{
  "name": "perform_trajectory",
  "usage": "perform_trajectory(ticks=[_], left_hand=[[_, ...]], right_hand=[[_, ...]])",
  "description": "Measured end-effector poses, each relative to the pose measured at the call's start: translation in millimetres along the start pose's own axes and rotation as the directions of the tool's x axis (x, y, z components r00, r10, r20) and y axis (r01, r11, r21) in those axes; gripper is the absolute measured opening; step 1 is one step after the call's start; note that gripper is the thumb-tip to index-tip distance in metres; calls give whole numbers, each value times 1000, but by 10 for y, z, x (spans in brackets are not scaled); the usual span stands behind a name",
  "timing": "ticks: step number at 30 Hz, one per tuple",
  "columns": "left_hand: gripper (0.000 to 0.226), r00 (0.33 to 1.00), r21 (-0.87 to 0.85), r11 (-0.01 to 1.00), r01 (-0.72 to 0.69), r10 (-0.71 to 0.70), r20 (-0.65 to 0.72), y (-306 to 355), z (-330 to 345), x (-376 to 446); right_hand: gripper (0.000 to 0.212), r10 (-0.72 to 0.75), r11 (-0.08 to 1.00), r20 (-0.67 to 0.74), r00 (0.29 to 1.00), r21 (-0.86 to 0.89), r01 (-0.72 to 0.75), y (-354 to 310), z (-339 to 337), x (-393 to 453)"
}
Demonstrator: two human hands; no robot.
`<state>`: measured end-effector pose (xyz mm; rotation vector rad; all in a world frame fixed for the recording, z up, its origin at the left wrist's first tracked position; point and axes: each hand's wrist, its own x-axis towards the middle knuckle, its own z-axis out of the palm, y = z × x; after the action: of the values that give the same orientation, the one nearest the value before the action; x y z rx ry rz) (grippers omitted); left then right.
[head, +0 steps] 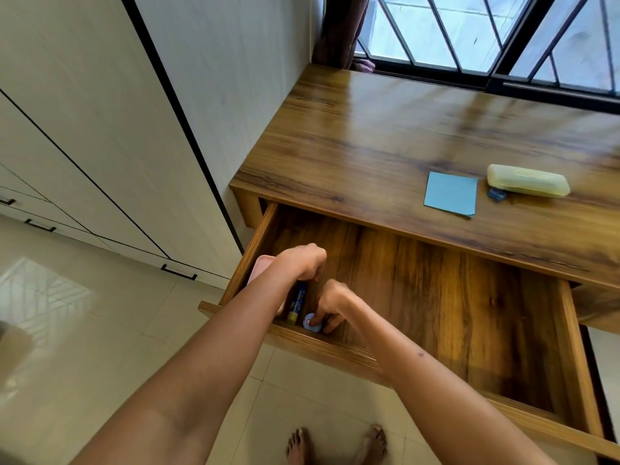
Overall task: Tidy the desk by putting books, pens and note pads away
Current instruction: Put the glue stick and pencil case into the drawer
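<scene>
Both hands reach into the open wooden drawer (419,297) at its left front corner. The left hand (303,261) has its fingers curled around the top of a blue glue stick with a yellow cap (298,302), beside a pink case (260,268). The right hand (330,303) pinches a small round blue object (312,323). On the wooden tabletop (385,135), at 2 o'clock from the hands, lie a blue sticky-note pad (451,193) and a pale yellow oblong case (528,180)

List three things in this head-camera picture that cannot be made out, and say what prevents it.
- Pink case in the drawer: mostly hidden by the left hand.
- Round blue item: half covered by the right hand; label too small.
- Small dark blue thing: too small, tucked against the yellowish case.
</scene>
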<state>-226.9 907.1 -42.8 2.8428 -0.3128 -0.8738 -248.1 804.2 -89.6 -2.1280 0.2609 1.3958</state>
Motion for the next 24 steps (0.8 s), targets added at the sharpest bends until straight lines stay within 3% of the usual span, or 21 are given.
perform_trajectory(ticks=[6,9,11,15,19,20,22,24], left_hand=[[29,989,-62,996,-59,50,-140,79,-71,13],[21,936,-116,982,-151,104,-337,235,-242,67],[20,875,-145,970,-197,108,-472,429,-409,115],[21,756,-178,934,-310,128,-642,961,-728,276],[22,725,-247,899,-362,106,-680,1546,-907,690],[23,733,-266,895,-358,93,-674,1680,-929,812],[27,748,-279,899,-337,75,-660,1947,-954,1043],[32,751,-258,920,-294,55,-658,2157,-948,1250]], right_hand=[[53,-90,993,-98,991,72,97,18,-250,-187],[24,-194,953,-296,935,171,252,3,-659,-366],[6,-220,918,-448,867,206,340,15,-985,-535],[14,-196,856,-676,711,236,461,185,-1663,-708],[8,-119,872,-904,410,102,478,604,-2297,-763],[20,-125,897,-930,345,43,441,721,-2432,-775],[43,-159,930,-943,293,-44,364,954,-2710,-802],[61,-196,961,-926,324,-115,252,1147,-2957,-795]])
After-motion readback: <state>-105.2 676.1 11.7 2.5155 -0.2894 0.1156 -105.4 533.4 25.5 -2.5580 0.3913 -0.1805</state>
